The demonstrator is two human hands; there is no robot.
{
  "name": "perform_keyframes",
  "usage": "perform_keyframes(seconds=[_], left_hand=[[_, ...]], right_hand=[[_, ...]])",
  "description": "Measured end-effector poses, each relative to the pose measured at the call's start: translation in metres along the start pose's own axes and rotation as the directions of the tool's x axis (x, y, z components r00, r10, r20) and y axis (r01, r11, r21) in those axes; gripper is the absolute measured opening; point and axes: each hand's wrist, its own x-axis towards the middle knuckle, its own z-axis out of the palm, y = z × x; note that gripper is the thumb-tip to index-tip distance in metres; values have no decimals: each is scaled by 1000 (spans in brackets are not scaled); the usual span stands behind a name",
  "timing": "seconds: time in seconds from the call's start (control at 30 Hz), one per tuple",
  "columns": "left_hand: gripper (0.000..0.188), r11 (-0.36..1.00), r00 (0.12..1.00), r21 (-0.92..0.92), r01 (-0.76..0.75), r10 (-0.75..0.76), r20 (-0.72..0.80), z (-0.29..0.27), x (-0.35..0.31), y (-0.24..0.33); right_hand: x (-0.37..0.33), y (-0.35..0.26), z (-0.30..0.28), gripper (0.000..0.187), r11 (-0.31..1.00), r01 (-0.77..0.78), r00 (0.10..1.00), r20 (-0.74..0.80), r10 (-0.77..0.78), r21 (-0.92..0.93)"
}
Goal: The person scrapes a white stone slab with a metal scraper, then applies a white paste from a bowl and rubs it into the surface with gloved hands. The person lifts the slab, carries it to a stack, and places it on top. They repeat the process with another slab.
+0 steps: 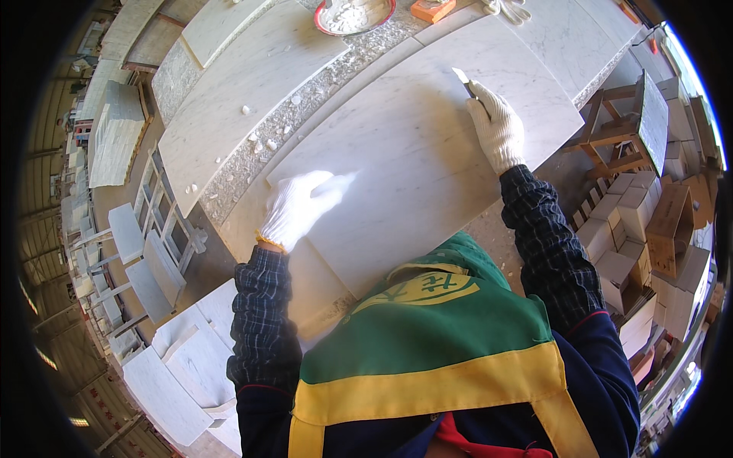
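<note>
A large pale marble slab point(412, 153) with faint grey veins lies before me. My right hand point(496, 126), in a white knit glove, is closed on a small scraper point(461, 77) with a pale blade and a dark shank. The scraper's tip points up and left over the slab's far part; I cannot tell whether it touches the stone. My left hand point(301, 206), also gloved, is at the slab's left edge with fingers stretched to the right. Strong light washes out its detail, and nothing shows in it.
A red-rimmed bowl point(355, 17) of white paste stands at the far edge beside an orange block point(433, 9) and spare gloves point(508, 9). White crumbs dot another slab point(252, 99) on the left. A wooden stool point(622, 126) and cardboard boxes point(630, 221) stand right.
</note>
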Motion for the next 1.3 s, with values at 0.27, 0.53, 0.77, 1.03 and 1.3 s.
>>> perform_keyframes(seconds=[0.27,0.53,0.77,1.03,1.3], left_hand=[[47,1000,1000,5,16,-16,14,-3,0,4],[44,910,996,-408,66,-87,-32,-1,5,3],[47,557,988,-819,-140,24,-152,11,75,0],[44,654,952,-714,-248,27,-306,12,184,31],[32,936,908,-283,-208,77,-413,27,234,31]], right_hand=[[0,0,0,34,1000,4,1000,1,-4,0],[0,-4,-2,34,1000,2,1000,12,-2,-21],[0,-11,-4,33,997,12,1000,-5,-12,-72],[3,-21,-11,31,998,-39,998,37,41,-54],[1,-17,-11,32,987,-62,996,60,71,-146]])
